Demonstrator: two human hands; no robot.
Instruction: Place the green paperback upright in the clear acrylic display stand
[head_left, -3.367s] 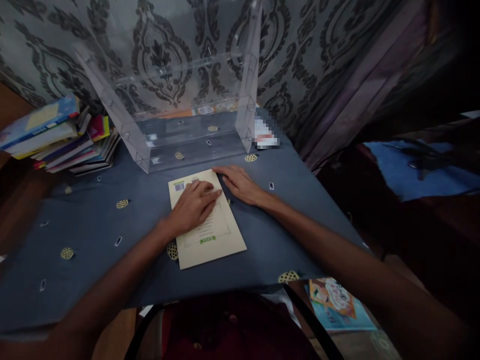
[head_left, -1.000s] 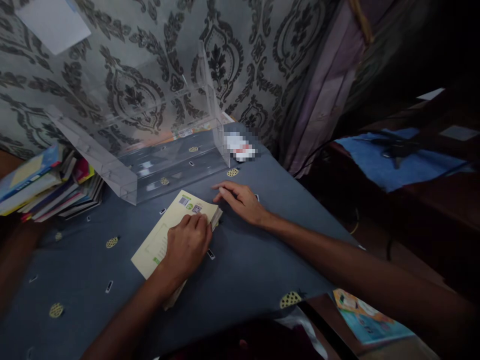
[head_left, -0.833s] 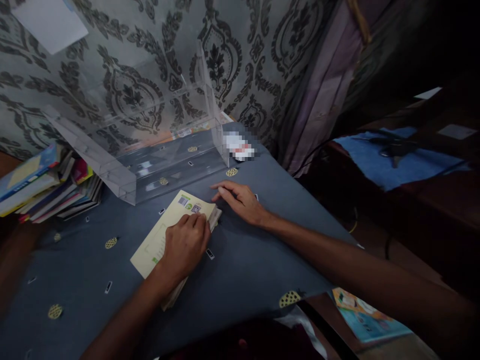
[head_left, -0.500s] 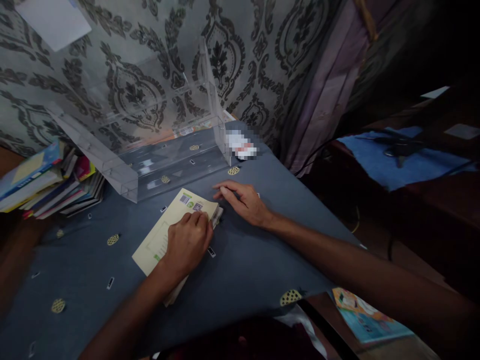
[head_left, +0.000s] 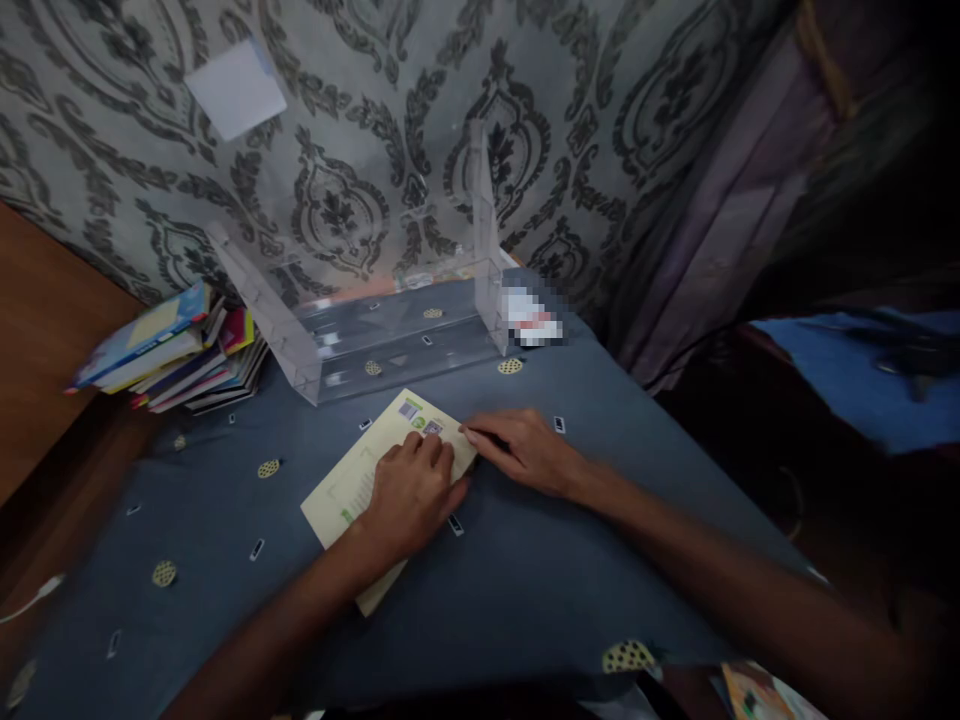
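Note:
A pale cream book (head_left: 390,420) lies slanted on the dark patterned tablecloth, a barcode and a QR code printed near its top edge. Over its lower right part, my left hand (head_left: 412,490) rests closed, knuckles bent and thumb along the side edge. At the book's upper right corner, my right hand (head_left: 529,450) has its fingers drawn together, the tips touching the corner. Whatever lies beneath that corner is hidden. Just behind the book stands a clear plastic rack (head_left: 409,355) with upright side panels.
A leaning stack of books (head_left: 187,350) is at the left by a wooden panel (head_left: 60,330). A blurred-out white item (head_left: 532,318) sits right of the rack. Patterned wallpaper with a pinned white paper (head_left: 236,90) rises behind. A blue cloth (head_left: 862,370) is off to the right.
My right hand has come to the book's corner, where before it hovered apart from it. My left hand stays on the book. The view has shifted left.

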